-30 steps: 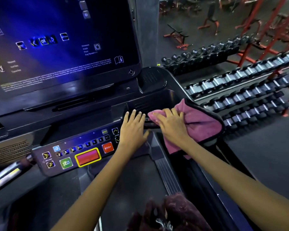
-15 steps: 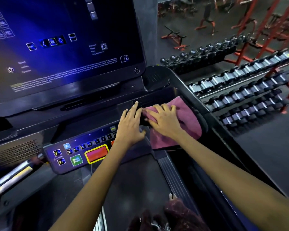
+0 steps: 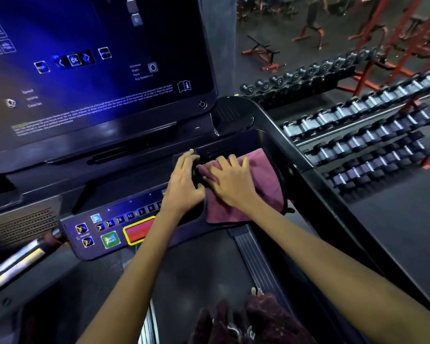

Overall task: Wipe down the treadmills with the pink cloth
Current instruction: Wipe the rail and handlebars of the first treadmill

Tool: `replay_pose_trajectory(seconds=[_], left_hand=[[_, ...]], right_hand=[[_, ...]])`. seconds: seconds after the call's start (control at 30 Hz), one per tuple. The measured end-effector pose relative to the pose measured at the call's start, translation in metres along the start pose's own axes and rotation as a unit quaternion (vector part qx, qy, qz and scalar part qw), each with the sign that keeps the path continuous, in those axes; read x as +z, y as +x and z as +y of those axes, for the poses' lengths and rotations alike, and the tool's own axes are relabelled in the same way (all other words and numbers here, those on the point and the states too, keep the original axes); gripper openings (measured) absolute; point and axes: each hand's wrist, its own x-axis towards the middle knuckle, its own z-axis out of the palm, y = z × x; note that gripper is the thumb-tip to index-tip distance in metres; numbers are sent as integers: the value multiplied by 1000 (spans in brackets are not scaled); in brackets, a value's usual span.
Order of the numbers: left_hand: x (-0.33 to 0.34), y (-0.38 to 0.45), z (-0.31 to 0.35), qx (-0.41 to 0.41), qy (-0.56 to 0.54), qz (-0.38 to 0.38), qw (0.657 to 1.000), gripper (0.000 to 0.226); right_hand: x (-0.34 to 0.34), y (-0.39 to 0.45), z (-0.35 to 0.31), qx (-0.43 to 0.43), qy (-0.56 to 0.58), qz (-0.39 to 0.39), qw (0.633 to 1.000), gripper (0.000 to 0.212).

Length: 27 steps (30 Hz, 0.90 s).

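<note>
Right hand (image 3: 230, 184) flat on the pink cloth (image 3: 263, 184), fingers (image 3: 220, 162) straight and slightly spread, pressing it onto the right side of the treadmill console (image 3: 184, 135), in the recessed tray just under the screen. Cloth sits between the hand and the console's right side rail (image 3: 305, 170), lower edge draping over the console lip toward the belt (image 3: 191, 281). Left hand (image 3: 181, 182) just beside the right, touching the console at the tray's left edge, fingers relaxed, slightly curved, close together, holding nothing; fingertips nearly meet the cloth's left corner, can't tell if they touch. Screen (image 3: 97, 70) lit blue with an OK button and small text. Below my left forearm: button panel (image 3: 114, 229) with green Quick Start button (image 3: 110, 240) and red stop bar (image 3: 139, 229) framed in yellow, partly hidden by the arm. Chrome handlebar (image 3: 18, 259) at lower left. To the right on the gym floor, well apart from the treadmill: tiered dumbbell rack (image 3: 358, 135) with red uprights, red benches (image 3: 263, 49) behind. Dark maroon garment (image 3: 258, 321) at bottom edge, toes (image 3: 256, 291) just above it on the belt side.
</note>
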Motion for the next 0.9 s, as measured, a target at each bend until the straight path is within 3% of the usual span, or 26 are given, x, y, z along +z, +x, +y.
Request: replay_pose_trajectory(seconds=[0.1, 0.17, 0.33, 0.47, 0.67, 0.8, 0.9], left_hand=[[2, 0, -1, 6, 11, 0, 1000, 58], [3, -2, 0, 2, 11, -2, 1000, 59], [-1, -2, 2, 9, -26, 3, 1000, 59], [2, -5, 4, -19, -18, -29, 999, 56], [14, -6, 5, 35, 183, -72, 980, 66], [18, -9, 13, 45, 304, -135, 942, 66], [20, -8, 22, 23, 395, -175, 901, 69]], right_hand=[[-7, 12, 4, 22, 54, -75, 996, 57], [-4, 2, 10, 11, 57, -43, 997, 58], [27, -48, 24, -108, -63, 47, 991, 58], [28, -32, 13, -74, -71, 43, 994, 59], [8, -19, 28, -35, 7, -38, 999, 54], [5, -42, 64, 63, 28, -46, 997, 52], [1, -39, 48, 127, 20, -62, 990, 52]])
